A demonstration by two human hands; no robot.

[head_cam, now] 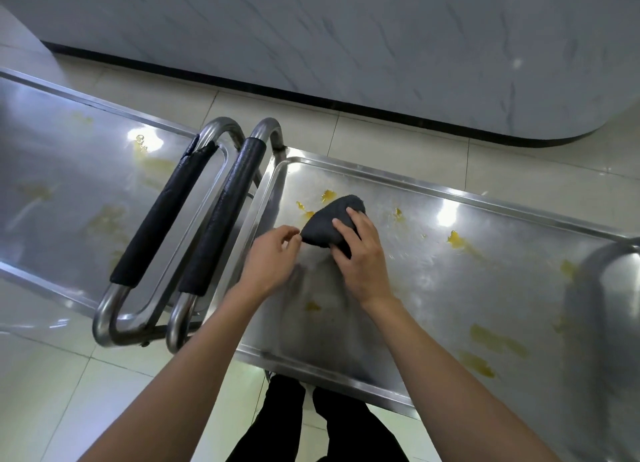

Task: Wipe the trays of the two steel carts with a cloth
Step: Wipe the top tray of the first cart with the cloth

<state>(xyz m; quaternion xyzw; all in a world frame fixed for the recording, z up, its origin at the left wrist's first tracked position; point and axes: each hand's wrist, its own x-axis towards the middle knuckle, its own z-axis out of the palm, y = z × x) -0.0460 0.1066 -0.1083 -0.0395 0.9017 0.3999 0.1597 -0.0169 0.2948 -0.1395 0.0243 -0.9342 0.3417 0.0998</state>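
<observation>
Head view: right hand (360,253) presses a dark cloth (329,224) onto the right cart's tray (450,288), fingers curled over it. Left hand (270,260), just beside the cloth's near corner, pinches thumb to fingertip (whether on fabric, I cannot tell). Beyond the grip lie yellow smears (327,195); left of it, two padded handles (221,215) and the left tray (69,170).

Pale tiled floor (398,139), marbled wall (346,35)

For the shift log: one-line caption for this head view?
Right hand presses dark cloth onto the yellow-stained right cart tray; left hand alongside.
</observation>
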